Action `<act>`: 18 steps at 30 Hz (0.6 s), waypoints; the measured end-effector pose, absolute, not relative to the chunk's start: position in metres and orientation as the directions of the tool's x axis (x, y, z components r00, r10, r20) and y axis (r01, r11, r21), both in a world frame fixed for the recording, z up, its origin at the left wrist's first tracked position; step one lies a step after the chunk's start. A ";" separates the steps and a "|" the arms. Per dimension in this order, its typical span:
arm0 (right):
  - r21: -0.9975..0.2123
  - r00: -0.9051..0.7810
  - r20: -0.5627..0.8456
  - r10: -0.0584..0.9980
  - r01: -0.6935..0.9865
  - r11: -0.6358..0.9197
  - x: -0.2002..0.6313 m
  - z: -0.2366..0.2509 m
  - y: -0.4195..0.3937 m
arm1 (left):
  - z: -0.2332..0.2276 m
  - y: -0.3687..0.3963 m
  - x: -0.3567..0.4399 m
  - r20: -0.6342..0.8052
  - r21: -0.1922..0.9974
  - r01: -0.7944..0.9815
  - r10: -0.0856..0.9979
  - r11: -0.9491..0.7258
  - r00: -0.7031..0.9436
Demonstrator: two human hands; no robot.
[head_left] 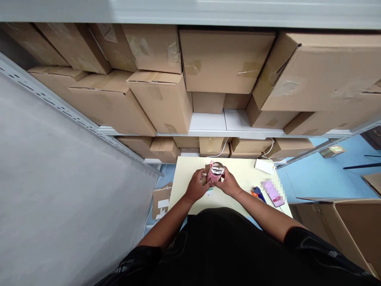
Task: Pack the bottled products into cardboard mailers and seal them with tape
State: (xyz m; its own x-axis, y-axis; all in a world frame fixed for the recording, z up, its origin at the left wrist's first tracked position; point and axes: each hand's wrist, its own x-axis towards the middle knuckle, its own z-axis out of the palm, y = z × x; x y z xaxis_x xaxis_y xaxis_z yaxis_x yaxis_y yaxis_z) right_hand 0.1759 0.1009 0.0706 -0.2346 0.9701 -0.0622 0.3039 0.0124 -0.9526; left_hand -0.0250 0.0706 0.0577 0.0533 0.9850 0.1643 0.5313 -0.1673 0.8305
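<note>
Both hands closed — pink cup (214,173), gripped

Both bare arms reached forward, elbows bent outward. The left hand (197,186) and right hand (228,183) met close together, fingers curled inward toward each other.

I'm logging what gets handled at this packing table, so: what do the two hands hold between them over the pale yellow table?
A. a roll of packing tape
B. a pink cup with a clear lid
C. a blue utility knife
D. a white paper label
B: the left hand and right hand close from either side on a small pink cup with a clear lid, above the table.
</note>
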 end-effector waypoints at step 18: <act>-0.753 -0.414 0.075 0.907 0.573 0.323 0.187 0.047 0.103 | 0.048 0.075 -0.029 0.087 0.758 0.621 0.976 -0.197 0.202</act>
